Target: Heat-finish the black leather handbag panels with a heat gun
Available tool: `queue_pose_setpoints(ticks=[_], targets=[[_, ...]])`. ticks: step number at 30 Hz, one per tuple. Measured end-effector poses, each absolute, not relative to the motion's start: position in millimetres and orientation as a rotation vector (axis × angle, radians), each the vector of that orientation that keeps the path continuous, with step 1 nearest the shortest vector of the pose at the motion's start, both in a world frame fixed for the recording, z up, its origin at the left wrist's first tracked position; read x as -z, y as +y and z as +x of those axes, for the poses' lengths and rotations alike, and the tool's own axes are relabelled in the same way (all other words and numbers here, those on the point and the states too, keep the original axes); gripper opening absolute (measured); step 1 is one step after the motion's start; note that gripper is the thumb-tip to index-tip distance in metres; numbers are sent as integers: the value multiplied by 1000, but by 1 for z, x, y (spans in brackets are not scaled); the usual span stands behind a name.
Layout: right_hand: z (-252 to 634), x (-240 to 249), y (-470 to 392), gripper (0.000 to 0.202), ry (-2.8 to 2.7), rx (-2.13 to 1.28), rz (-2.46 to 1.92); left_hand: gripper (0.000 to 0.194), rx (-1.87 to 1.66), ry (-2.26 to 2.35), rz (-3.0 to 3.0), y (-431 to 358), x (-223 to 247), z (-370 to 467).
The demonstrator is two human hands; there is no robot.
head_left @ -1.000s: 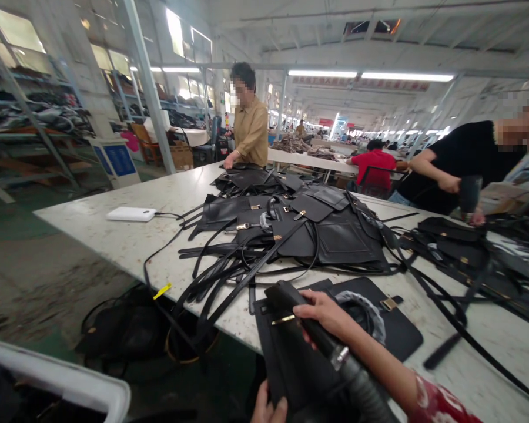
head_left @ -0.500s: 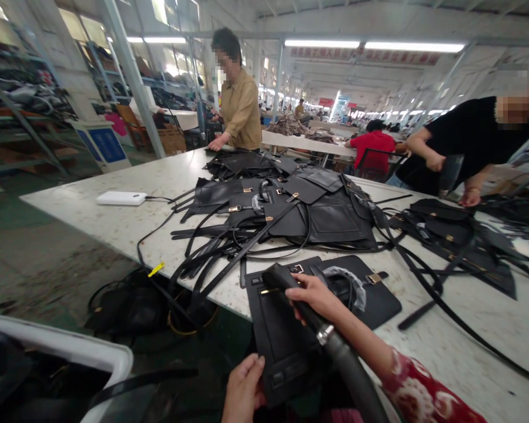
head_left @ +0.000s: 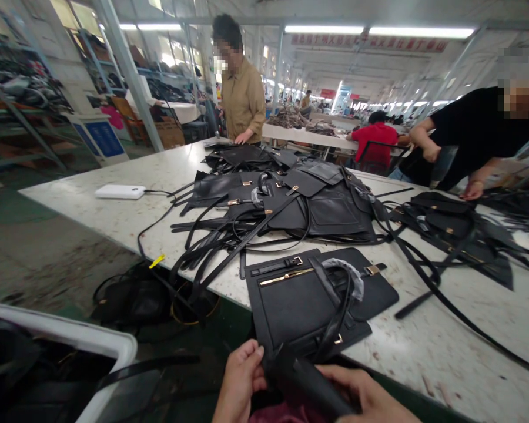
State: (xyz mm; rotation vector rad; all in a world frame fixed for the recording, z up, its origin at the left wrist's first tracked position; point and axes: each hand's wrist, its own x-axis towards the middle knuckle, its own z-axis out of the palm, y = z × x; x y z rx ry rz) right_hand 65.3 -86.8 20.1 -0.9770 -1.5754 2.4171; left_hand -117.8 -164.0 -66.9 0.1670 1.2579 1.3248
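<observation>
A flat black bag panel [head_left: 286, 311] with a gold zipper, buckles and a plastic-wrapped handle [head_left: 357, 276] lies over the near table edge. At its lower left corner, my left hand [head_left: 243, 373] pinches the edge between thumb and fingers. My right hand [head_left: 361, 390] is closed around a black hose nozzle [head_left: 306, 382], whose wide end is over the lower edge of the panel, close to my left fingers. Part of the right hand and the hose behind it lie outside the picture.
Black bag pieces [head_left: 335, 211] with long straps pile up on the white table [head_left: 114, 220]. A white power bank [head_left: 120, 192] with a cable lies left. A white bin [head_left: 130, 346] stands lower left. One person [head_left: 242, 100] stands across; another [head_left: 471, 129] holds a dark nozzle at right.
My right hand has drawn the nozzle down toward me, from the panel's upper part to its lower edge. The left hand keeps its corner. The person across has shifted a hand rightward.
</observation>
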Motion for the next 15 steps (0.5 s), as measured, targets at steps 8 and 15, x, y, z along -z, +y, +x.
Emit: queue_pose_setpoints(ticks=[8, 15], targets=[[62, -31, -83, 55, -1568, -2370, -992, 24, -1367, 1212, 145, -165, 64, -116], [57, -16, -88, 61, -1549, -2325, -1051, 25, -1349, 1179, 88, -165, 65, -113]])
